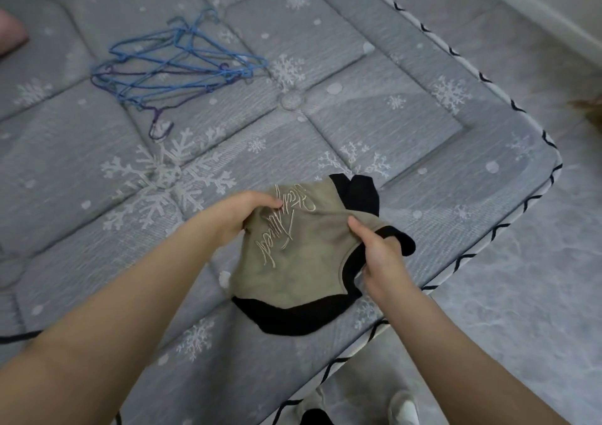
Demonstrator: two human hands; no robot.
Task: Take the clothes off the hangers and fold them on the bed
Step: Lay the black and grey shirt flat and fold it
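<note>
Near the bed's (423,76) front right corner we hold a tan, black-trimmed garment (303,255), left hand (241,213) pinching its top edge, right hand (379,255) gripping its side, empty blue hangers (169,69) well apart mid-bed.

a small garment (303,255) is held over the near right corner of the bed (358,76), gripped at its left edge by the left hand (242,211) and at its right edge by the right hand (379,257). a pile of hangers (169,69) is laid on the bed farther back and to the left, well apart from the garment.
</note>
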